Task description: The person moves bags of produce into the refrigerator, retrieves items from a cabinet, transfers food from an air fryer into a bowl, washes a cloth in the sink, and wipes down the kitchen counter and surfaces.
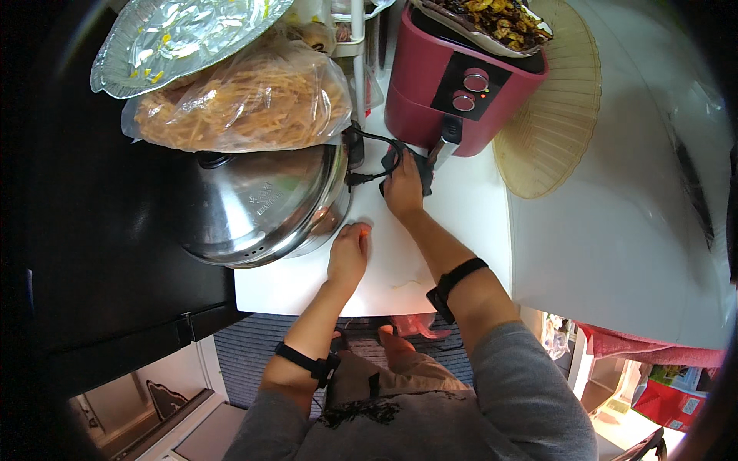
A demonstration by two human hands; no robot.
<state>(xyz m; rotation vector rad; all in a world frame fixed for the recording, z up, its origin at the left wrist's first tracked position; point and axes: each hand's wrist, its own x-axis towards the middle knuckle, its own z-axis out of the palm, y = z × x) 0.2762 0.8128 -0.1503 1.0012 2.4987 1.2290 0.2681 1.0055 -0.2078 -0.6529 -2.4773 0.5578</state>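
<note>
My right hand (405, 187) presses on a dark cloth (426, 176) lying on the white tabletop (380, 288), just below the handle (443, 152) of a dark red air fryer (412, 86). A black power cord (383, 138) loops past its fingers. Closer to me, my left hand (347, 253) is curled above the tabletop beside a large steel pot with a domed lid (259, 201). A small orange scrap (365, 233) shows at its fingertips; what it is cannot be made out. A thin yellowish strand (407, 284) lies near the table's front edge.
A plastic bag of orange-brown shreds (242, 109) rests on the pot lid, near a foil tray (190, 46). Dark cooked food (496, 20) sits atop the air fryer. A ribbed, yellowish translucent cover (548, 138) lies to its right. The plug (360, 178) is beside the pot.
</note>
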